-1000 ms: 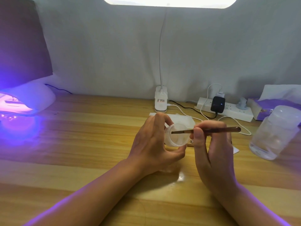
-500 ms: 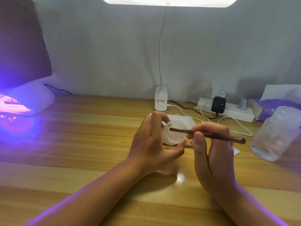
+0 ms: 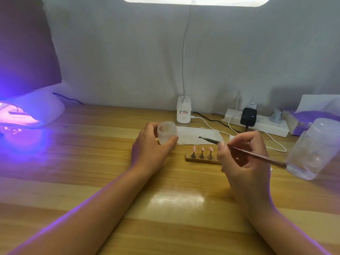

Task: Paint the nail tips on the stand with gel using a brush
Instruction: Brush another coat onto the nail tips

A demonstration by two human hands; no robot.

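1. Your right hand (image 3: 244,162) pinches the brush (image 3: 239,150) between thumb and fingers, like a pencil.
2. The brush is long and thin. Its dark tip points far and to the left, and sits over the white paper towel (image 3: 193,136). Its back end points right, toward the clear bottle (image 3: 312,151).
3. The stand (image 3: 200,159) lies flat on the table (image 3: 92,162), just left of your right hand. Its long side runs left to right.
4. Three nail tips (image 3: 202,149) stand up on it in a row. Your right hand hides the right end of the stand, so you cannot tell how many more there are.
5. The nail tips are a bit nearer to you than the brush tip. To paint, I think you bring the brush tip back toward you and down.
6. Your right hand is the closer one to the stand.
7. Your left hand (image 3: 150,150) is curled around the small gel jar (image 3: 167,134), off to the left of the stand and apart from it.
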